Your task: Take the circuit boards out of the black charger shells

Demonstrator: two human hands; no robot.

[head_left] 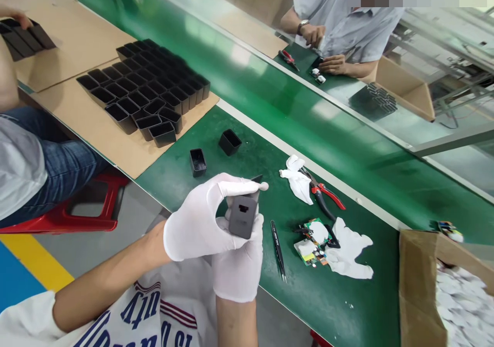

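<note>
A small black plastic case (243, 218) with a cut-out slot in its end face is held up in front of me between both white-gloved hands. My left hand (204, 216) is closed around its left side, thumb along the top and fingertips at the lower edge. From below and behind, my right hand (240, 270) grips its right side; part of those fingers is hidden. A thin dark edge shows beyond the left thumb. Two open black cases (230, 142) stand just past my hands. Black tweezers (278, 250) lie to the right.
Rows of open black cases stand on cardboard (135, 162). Right are red-handled pliers (324, 190), circuit boards (314, 239), white gloves (349, 249) and a carton (419, 285) of white pieces. One person sits at left; another works across the green bench (309, 306).
</note>
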